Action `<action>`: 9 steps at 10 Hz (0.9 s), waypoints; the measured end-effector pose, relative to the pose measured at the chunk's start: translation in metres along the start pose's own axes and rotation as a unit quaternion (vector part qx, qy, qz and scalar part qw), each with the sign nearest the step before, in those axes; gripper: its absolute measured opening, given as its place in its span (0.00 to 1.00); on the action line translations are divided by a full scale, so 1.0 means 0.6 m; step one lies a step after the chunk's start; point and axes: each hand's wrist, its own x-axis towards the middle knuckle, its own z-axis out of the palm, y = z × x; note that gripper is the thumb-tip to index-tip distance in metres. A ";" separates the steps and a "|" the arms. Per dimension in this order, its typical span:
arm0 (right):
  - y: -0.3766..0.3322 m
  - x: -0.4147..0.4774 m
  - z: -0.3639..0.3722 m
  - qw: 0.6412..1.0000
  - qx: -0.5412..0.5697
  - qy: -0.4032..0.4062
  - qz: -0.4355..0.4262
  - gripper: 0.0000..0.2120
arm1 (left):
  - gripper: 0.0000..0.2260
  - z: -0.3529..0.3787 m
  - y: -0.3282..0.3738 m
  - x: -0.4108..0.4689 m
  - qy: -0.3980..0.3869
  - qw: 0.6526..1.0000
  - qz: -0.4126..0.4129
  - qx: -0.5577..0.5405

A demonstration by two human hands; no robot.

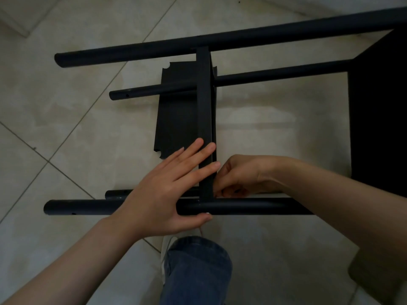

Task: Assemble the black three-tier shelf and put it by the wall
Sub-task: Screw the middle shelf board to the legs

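shelf (220, 44) lying on floor (66, 128) | left hand (163, 188) flat on middle panel (204, 106), thumb under near pole (242, 206) | right hand (240, 175) curled at panel-pole joint, grip unclear

Matte black on the poles (220, 44), and the same black on the shelf panel (204, 106). Beneath them the floor tiles (77, 128) run pale beige, cloudy-mottled, crossed by thin dark grout lines. Blue denim jeans (196, 271), white shoe (167, 245).

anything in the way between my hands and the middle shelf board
Nothing visible. The left hand lies flat on the middle shelf board, thumb under the near pole, and the right hand is right against the board's near end.
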 end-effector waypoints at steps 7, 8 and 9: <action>0.000 -0.005 -0.002 1.000 0.024 -0.005 -0.008 0.13 | 0.38 0.001 0.000 -0.001 0.001 1.000 0.002 0.000; -0.001 -0.005 -0.001 1.000 0.018 0.006 -0.005 0.12 | 0.38 0.003 -0.001 -0.001 0.004 1.000 0.003 0.001; -0.002 0.001 0.006 1.000 0.014 0.025 -0.005 0.11 | 0.38 0.004 -0.001 -0.001 0.008 1.000 0.005 -0.003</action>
